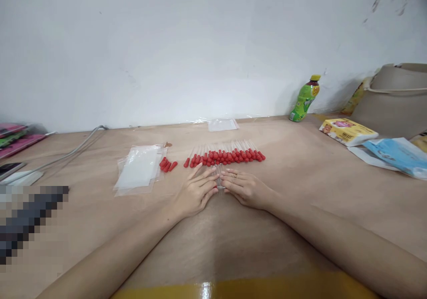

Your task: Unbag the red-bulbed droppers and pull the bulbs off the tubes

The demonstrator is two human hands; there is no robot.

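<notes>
Both hands meet over a few clear glass tubes [219, 176] lying on the brown table. From the left, my left hand [198, 190] has its fingers pressed together on the tubes. Opposite it, my right hand [246, 187], with a ring, holds them the same way. Just beyond the fingers lies a long row of droppers with red bulbs [230, 156], their clear stems pointing at the wall. Loose red bulbs [167, 164] lie left of the row, beside a stack of clear plastic bags [140, 167].
A small clear bag [223, 124] lies near the wall. At the right are a green bottle [304, 98], a yellow tissue pack [348, 131], a blue packet [400, 156] and a grey bag [393, 98]. A cable [78, 147] crosses the left side.
</notes>
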